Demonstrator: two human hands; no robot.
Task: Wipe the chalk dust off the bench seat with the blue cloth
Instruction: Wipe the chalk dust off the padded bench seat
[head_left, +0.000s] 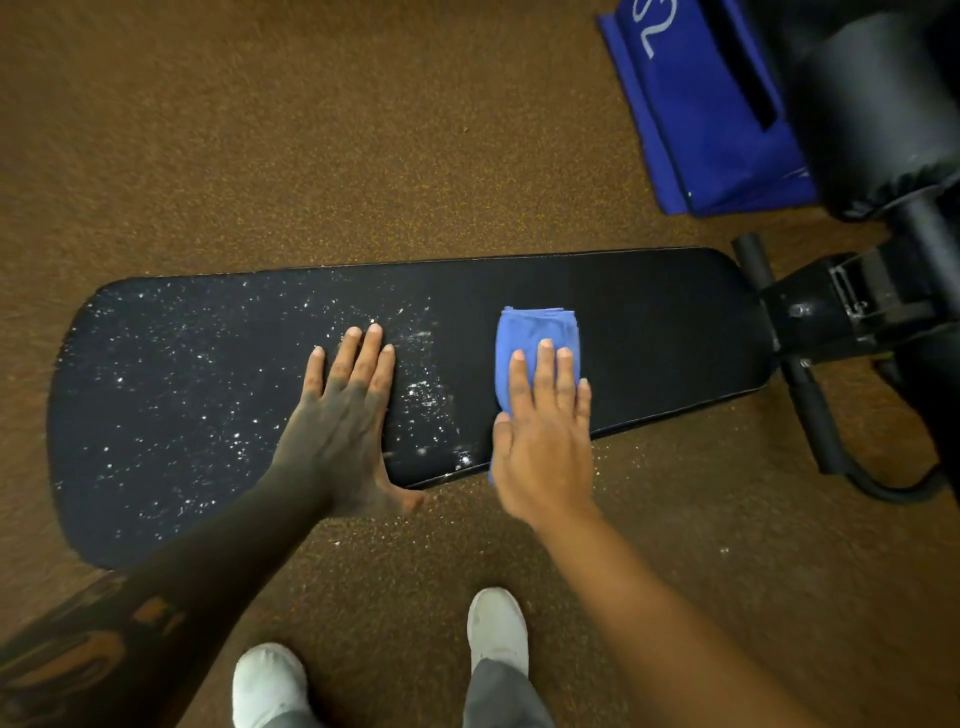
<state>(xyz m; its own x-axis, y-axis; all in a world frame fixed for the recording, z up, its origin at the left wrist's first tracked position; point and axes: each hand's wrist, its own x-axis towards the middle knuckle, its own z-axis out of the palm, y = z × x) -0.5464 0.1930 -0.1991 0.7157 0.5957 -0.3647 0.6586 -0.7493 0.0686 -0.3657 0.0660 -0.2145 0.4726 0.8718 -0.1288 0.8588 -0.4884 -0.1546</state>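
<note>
A folded blue cloth (537, 353) is lying on the black bench seat (649, 322), pressed under the flat, open right hand (543, 436) near the seat's near edge. The left hand (340, 415) is resting flat, fingers spread, gripping nothing, on white chalk dust (208, 374) covering the seat's left half. Brown speckled floor (311, 130) is surrounding the bench.

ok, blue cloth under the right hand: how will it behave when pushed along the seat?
Likely soft and floppy: the blue cloth is folded into a pad, and could bunch or unfold without the right hand flat on it. Probably light. It may drag on the matte bench seat rather than glide.
</note>
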